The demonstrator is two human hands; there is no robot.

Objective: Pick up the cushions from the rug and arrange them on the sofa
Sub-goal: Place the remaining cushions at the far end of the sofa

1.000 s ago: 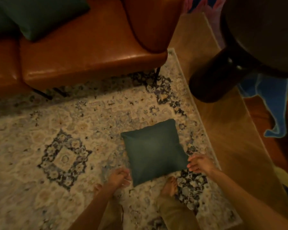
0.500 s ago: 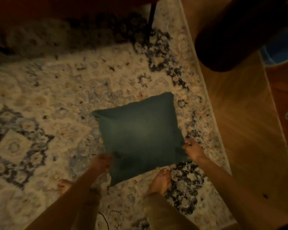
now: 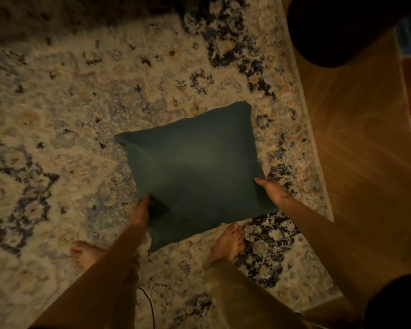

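A square dark teal cushion (image 3: 195,174) lies over the patterned rug (image 3: 69,103), just in front of my bare feet. My left hand (image 3: 141,211) grips its near left edge, fingers pressed into the fabric. My right hand (image 3: 272,189) holds its near right edge, thumb on top. The near corner of the cushion looks slightly raised off the rug. The sofa is out of view.
A dark round piece of furniture (image 3: 337,32) stands on the wooden floor (image 3: 356,143) at the upper right, beyond the rug's edge. Another dark rounded shape (image 3: 396,302) sits at the lower right. A thin cord (image 3: 150,305) trails by my left leg.
My view has tilted down and the sofa has left the frame. Both hands have closed on the cushion's near edges, the left hand last.
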